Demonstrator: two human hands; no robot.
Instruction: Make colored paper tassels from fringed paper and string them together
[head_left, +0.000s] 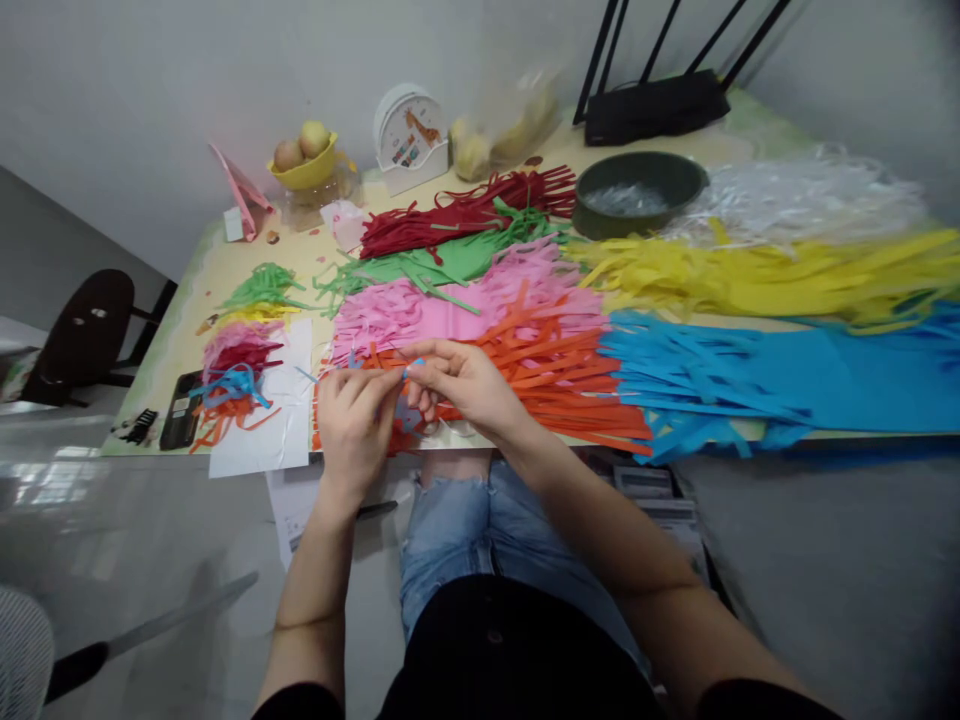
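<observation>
My left hand (356, 425) and my right hand (461, 385) meet above the table's front edge, both closed in a pinch. Between their fingertips is a small bit of blue strip (415, 367). A thin blue end sticks out to the left of my left hand. Orange strips (559, 385) and pink strips (450, 312) lie under and behind my hands. To the left, a pile of short strips in green, yellow, pink, dark red, blue and orange (240, 388) rests partly on a white sheet of paper (296, 400).
Blue strips (825, 375), yellow strips (780, 280) and clear film strips (817, 195) spread to the right. Behind lie green (450, 258) and dark red strips (465, 212), a dark round bowl (637, 190) and a black router (656, 108). A phone (180, 410) lies at left.
</observation>
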